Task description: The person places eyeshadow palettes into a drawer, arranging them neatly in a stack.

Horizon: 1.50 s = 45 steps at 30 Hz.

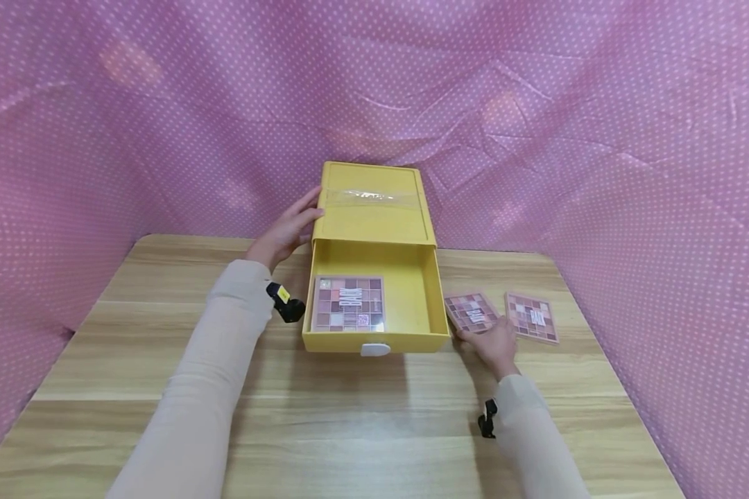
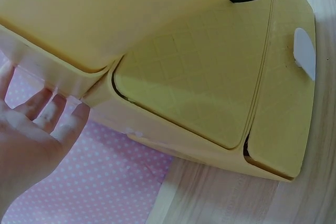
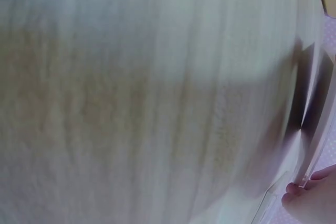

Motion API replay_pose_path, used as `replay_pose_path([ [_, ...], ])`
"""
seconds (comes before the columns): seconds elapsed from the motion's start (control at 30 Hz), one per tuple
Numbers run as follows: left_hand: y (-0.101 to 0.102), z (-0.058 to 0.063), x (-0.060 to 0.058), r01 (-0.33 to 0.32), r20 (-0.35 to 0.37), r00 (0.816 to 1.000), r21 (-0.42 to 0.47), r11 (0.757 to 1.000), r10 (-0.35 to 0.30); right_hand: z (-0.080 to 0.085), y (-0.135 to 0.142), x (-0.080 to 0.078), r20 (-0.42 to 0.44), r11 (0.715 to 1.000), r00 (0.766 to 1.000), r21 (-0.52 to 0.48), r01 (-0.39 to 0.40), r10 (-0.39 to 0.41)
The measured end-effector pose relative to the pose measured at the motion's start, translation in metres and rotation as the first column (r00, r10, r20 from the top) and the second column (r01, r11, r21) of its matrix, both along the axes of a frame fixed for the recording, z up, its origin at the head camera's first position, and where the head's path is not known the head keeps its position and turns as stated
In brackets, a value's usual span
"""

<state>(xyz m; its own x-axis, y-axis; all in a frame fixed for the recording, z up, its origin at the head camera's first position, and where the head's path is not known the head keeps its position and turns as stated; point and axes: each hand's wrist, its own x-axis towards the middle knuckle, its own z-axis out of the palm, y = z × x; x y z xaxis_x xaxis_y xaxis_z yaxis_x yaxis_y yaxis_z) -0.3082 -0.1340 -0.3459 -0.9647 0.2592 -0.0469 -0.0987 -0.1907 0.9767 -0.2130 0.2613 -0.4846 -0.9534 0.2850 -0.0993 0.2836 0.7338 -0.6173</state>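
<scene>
A yellow drawer box [image 1: 374,208] stands with its top drawer [image 1: 412,305] pulled out. My left hand [image 1: 287,232] rests on the box's left side; in the left wrist view its fingertips [image 2: 79,113] touch the side wall. Inside the drawer, at the left, lies a pink eyeshadow palette [image 1: 333,312] with a checkered cover and white lettering. To the right of the drawer, my right hand [image 1: 496,344] pinches a second, similar palette [image 1: 468,308] by its near edge; it looks tilted up off the table in the right wrist view. A third palette [image 1: 532,317] lies just beyond that hand.
Below the pulled-out drawer, the left wrist view shows a closed yellow front [image 2: 194,72] and a white knob [image 2: 304,53]. Clear tape [image 1: 374,197] crosses the box's top. Pink dotted cloth [image 1: 237,138] hangs behind the wooden table [image 1: 349,430].
</scene>
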Motion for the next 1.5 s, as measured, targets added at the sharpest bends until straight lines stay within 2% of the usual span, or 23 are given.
replay_pose_path([
  [0.23, 0.001, -0.001, 0.003, -0.012, 0.0, 1.0, -0.002, 1.0, 0.012, 0.004, 0.005, 0.008, -0.089, 0.999, 0.996, -0.049, 0.005, -0.009],
  [0.47, 0.002, -0.002, 0.007, -0.018, -0.001, 1.0, -0.005, 1.0, 0.018, 0.015, 0.011, 0.012, -0.17, 0.996, 0.985, -0.075, -0.041, 0.028],
  [0.73, 0.001, -0.001, 0.008, -0.009, 0.003, 1.0, 0.004, 1.0, 0.009, 0.036, 0.01, 0.008, -0.329, 0.988, 0.941, -0.101, -0.115, 0.076],
  [1.13, 0.0, 0.0, 0.006, 0.004, -0.005, 1.0, -0.014, 1.0, -0.004, 0.077, 0.005, 0.003, -0.346, 0.993, 0.933, -0.026, -0.115, 0.099],
  [1.3, 0.0, 0.0, 0.006, 0.007, -0.005, 1.0, -0.019, 1.0, -0.007, 0.097, 0.001, 0.003, -0.354, 0.986, 0.925, -0.032, -0.161, 0.14],
  [1.5, 0.0, 0.0, 0.005, 0.003, -0.004, 1.0, -0.014, 1.0, -0.003, 0.118, 0.0, 0.003, -0.324, 0.981, 0.931, -0.033, -0.19, 0.169],
])
